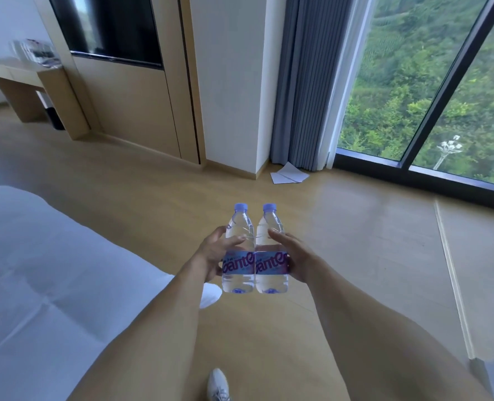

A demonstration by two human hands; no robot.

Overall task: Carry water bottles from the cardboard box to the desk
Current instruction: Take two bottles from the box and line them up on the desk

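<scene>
The step in hand looks like the carry itself: two bottles are up off the floor, held side by side and touching, upright, caps away from the camera. The left bottle [238,256] sits in the left hand [211,253], whose fingers curl round its far side at label height while the thumb lies across the clear shoulder. The right bottle [271,256] is gripped the same way by the right hand [296,256], thumb on the shoulder, fingers wrapped behind the label. Both bottles look full and both lavender caps are on.

The desk [14,72] is the landmark. It stands far up and to the left of the bottles, against the wall, with a clear stand of leaflets on its top. The bed [52,256] lies between the bottles and the desk on the left side, so the open wood floor [153,183] beside it seems the way through. The cardboard box is not in view.

The next move, as I judge it, calls for a turn left and a walk to the desk, holding both bottles upright, then standing them on the bare part of the top.

Each label is pale blue with purple lettering; only "ante" reads clearly, the start hidden by the curve. Smaller print is too fine to read.
</scene>
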